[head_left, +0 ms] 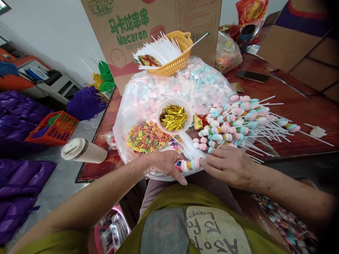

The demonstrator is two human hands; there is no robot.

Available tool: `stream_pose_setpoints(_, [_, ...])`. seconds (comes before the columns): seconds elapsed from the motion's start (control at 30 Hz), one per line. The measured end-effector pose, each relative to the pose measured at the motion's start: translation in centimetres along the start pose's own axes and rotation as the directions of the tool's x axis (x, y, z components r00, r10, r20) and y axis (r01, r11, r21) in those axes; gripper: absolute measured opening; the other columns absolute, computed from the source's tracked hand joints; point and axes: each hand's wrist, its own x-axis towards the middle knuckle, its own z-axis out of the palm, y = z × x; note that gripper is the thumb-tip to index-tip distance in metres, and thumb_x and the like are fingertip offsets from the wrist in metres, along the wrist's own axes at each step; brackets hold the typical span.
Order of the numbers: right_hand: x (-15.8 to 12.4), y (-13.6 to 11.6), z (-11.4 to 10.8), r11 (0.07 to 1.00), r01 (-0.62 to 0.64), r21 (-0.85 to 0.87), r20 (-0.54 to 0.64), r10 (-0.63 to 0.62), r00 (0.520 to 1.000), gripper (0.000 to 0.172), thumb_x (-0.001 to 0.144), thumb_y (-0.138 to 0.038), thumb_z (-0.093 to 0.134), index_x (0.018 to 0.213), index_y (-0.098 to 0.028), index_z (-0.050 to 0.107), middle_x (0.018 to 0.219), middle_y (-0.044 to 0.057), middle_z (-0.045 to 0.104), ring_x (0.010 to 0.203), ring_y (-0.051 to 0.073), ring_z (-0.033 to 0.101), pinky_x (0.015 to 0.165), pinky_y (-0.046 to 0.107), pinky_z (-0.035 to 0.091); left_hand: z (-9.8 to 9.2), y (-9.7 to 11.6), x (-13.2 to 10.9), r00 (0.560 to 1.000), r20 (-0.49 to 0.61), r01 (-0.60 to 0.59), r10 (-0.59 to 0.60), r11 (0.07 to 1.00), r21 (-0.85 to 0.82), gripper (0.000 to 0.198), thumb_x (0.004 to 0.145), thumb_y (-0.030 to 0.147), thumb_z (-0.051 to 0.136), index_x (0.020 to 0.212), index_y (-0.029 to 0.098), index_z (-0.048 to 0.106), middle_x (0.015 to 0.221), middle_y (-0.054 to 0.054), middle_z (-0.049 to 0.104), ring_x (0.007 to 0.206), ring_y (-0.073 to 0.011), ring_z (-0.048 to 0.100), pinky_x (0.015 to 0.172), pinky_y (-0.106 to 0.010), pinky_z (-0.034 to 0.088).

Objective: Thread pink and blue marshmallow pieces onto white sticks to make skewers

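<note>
Low in front of me, a short skewer of pink, white, blue and yellow marshmallow pieces [189, 165] lies between my hands. My left hand [168, 165] closes around its left end, where a small printed wrapper shows. At the other end, the fingertips of my right hand [229, 165] pinch the last pink piece. Just beyond are loose white sticks [189, 146] and colourful cereal-like rings [148, 137] in a clear bag. A white tub [159, 118] holds gold twist ties [173, 117]. Finished-looking marshmallow skewers [230, 123] lie heaped beyond my right hand.
A large plastic bag of marshmallows [148, 88] fills the table's middle. Behind it are a yellow basket [173, 67] of white sticks and a cardboard box [127, 46]. A lidded cup [86, 150] is at the left edge, a phone [253, 76] at back right.
</note>
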Motion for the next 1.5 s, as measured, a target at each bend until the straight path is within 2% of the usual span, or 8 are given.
stream_pose_setpoints(0.17, [0.6, 1.4, 0.2, 0.997, -0.044, 0.063, 0.075, 0.039, 0.996, 0.019, 0.09, -0.015, 0.041, 0.083, -0.016, 0.059, 0.066, 0.002, 0.054, 0.064, 0.015, 0.039, 0.058, 0.032, 0.023, 0.4, 0.5, 1.0, 0.999, 0.008, -0.049, 0.049, 0.994, 0.097, 0.045, 0.051, 0.051, 0.077, 0.074, 0.017, 0.059, 0.064, 0.006, 0.052, 0.06, -0.0097, 0.046, 0.056, -0.02, 0.036])
stream_pose_setpoints(0.37, [1.5, 3.0, -0.8, 0.997, 0.028, 0.068, 0.085, -0.033, 0.996, 0.018, 0.092, -0.02, 0.042, 0.084, -0.018, 0.059, 0.072, 0.003, 0.056, 0.07, 0.016, 0.041, 0.064, 0.032, 0.024, 0.0, 0.2, 1.3, 0.935, 0.312, -0.114, 0.171, 0.974, -0.194, 0.06, 0.049, 0.041, 0.083, 0.099, 0.019, 0.058, 0.057, 0.008, 0.05, 0.05, -0.0089, 0.047, 0.048, -0.021, 0.039])
stream_pose_setpoints(0.53, [1.1, 0.9, 1.4, 0.983, 0.008, 0.183, 0.102, -0.027, 0.994, 0.019, 0.09, -0.017, 0.042, 0.081, -0.017, 0.058, 0.066, 0.001, 0.053, 0.063, 0.015, 0.039, 0.057, 0.031, 0.02, 0.7, -0.4, 2.8, 0.934, 0.319, -0.065, 0.163, 0.953, -0.297, 0.058, 0.05, 0.043, 0.082, 0.095, 0.017, 0.058, 0.054, 0.007, 0.05, 0.046, -0.0106, 0.049, 0.045, -0.024, 0.042])
stream_pose_setpoints(0.73, [0.7, 0.7, 2.3, 0.923, -0.35, 0.161, 0.351, 0.278, 0.894, 0.018, 0.084, -0.01, 0.044, 0.078, -0.017, 0.059, 0.069, 0.002, 0.057, 0.061, 0.012, 0.045, 0.053, 0.027, 0.019, -1.0, 0.7, 0.8, 0.956, -0.24, -0.148, 0.169, 0.984, 0.102, 0.081, 0.066, 0.057, 0.066, 0.13, 0.017, 0.036, 0.09, -0.005, 0.065, 0.079, -0.019, 0.062, 0.071, -0.03, 0.046])
stream_pose_setpoints(0.83, [0.2, 1.6, 1.6, 0.869, -0.452, 0.201, 0.43, 0.336, 0.838, 0.02, 0.087, -0.014, 0.041, 0.077, -0.016, 0.059, 0.072, 0.002, 0.059, 0.062, 0.011, 0.048, 0.054, 0.025, 0.022, -0.9, 1.0, -1.5, 0.904, -0.379, 0.024, 0.196, 0.863, 0.504, 0.086, 0.061, 0.057, 0.07, 0.13, 0.017, 0.038, 0.111, -0.013, 0.061, 0.104, -0.0295, 0.056, 0.088, -0.039, 0.04])
stream_pose_setpoints(0.93, [-0.2, 2.2, 1.0, 0.848, -0.434, 0.303, 0.379, 0.311, 0.871, 0.023, 0.089, -0.018, 0.039, 0.076, -0.016, 0.058, 0.071, 0.002, 0.057, 0.062, 0.011, 0.049, 0.055, 0.023, 0.026, 0.2, 0.4, -2.6, 0.903, -0.426, 0.239, 0.065, 0.747, 0.621, 0.046, 0.076, 0.036, 0.06, 0.116, 0.015, 0.051, 0.097, -0.012, 0.065, 0.095, -0.0278, 0.059, 0.087, -0.039, 0.039])
stream_pose_setpoints(1.2, [0.4, 2.2, 0.2, 0.989, -0.149, 0.022, 0.062, 0.147, 0.987, 0.021, 0.088, -0.012, 0.041, 0.079, -0.016, 0.059, 0.065, 0.003, 0.057, 0.063, 0.013, 0.044, 0.059, 0.029, 0.027, -1.0, -1.7, -3.2, 0.993, -0.044, -0.104, 0.111, 0.985, 0.139, 0.025, 0.071, 0.027, 0.065, 0.093, 0.016, 0.062, 0.084, 0.003, 0.065, 0.074, -0.012, 0.057, 0.065, -0.02, 0.042])
stream_pose_setpoints(1.5, [0.4, 1.3, -1.4, 0.987, -0.09, -0.133, -0.139, 0.072, 0.988, 0.014, 0.085, -0.01, 0.048, 0.096, -0.015, 0.056, 0.075, 0.004, 0.062, 0.074, 0.016, 0.051, 0.063, 0.03, 0.036, -0.6, -2.6, -2.6, 0.971, -0.151, -0.223, 0.186, 0.929, -0.296, 0.036, 0.067, 0.031, 0.071, 0.096, 0.013, 0.061, 0.087, 0.0, 0.066, 0.075, -0.0123, 0.057, 0.07, -0.023, 0.046])
